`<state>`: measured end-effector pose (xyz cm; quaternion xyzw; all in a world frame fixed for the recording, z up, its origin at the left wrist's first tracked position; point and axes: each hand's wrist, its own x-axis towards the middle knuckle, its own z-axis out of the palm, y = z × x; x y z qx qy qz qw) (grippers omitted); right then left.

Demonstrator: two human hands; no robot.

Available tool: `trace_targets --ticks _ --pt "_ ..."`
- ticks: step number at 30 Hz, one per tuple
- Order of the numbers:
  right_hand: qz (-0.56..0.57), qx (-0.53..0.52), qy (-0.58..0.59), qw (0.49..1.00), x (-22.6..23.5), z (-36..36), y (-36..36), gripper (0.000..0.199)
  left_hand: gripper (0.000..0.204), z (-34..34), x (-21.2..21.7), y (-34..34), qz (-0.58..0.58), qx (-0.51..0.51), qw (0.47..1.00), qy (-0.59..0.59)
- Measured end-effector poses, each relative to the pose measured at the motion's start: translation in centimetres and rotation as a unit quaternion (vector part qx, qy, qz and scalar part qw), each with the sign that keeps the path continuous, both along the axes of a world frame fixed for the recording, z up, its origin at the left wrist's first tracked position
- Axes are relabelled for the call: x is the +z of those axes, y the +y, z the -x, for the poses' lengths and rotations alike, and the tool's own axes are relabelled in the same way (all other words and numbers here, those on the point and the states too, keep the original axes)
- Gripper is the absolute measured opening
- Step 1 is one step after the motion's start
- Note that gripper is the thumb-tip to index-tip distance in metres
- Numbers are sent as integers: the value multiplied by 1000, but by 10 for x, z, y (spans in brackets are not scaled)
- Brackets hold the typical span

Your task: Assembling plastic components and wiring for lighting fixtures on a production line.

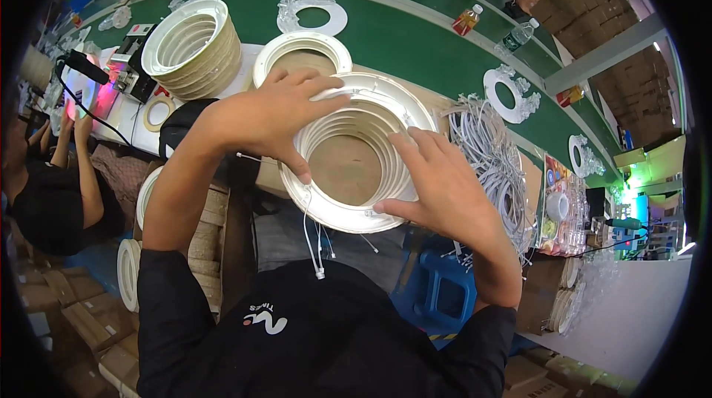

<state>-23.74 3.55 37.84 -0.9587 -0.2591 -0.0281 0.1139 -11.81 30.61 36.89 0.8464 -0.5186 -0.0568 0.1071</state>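
In front of me stands a stack of white ring-shaped frames [341, 216], with brown board visible through its round opening. My left hand [267, 117] lies across the far left of the top ring, fingers spread and thumb down on the left rim. On the right side, my right hand [449, 183] rests with fingers apart, its thumb touching the near rim. Neither hand is closed around the ring. A thin white cable with a connector [320, 273] hangs from the near edge. Just behind the stack lies another white ring [340, 49].
Left of centre rises a tall stack of rings [200, 75]. Bundled grey cables [482, 138] lie at right. Flat white rings with clear plastic parts [334, 21] sit on the green conveyor [400, 38]. A blue stool [437, 290] stands below. A co-worker's arm [89, 183] shows at left.
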Motion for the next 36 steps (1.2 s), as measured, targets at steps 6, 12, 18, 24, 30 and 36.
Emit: trace_targets --ticks 6,12,18,24,30,36 --pt "112 16 34 993 -2 -4 10 91 114 7 -7 -13 -88 -1 996 3" --pt "185 17 62 981 1 -4 16 90 116 5 -7 -12 -91 5 996 12" --pt "147 21 16 989 -9 -1 8 94 111 -5 -9 -5 -56 -20 998 18" --pt "98 8 19 995 -7 -10 3 101 118 -10 -2 -9 -88 -18 995 32" --pt "110 14 20 994 -8 -9 4 103 116 -11 -9 -3 -70 -22 997 30" --pt "158 1 44 987 -11 -7 13 106 118 -12 -10 -5 -96 -2 992 79"
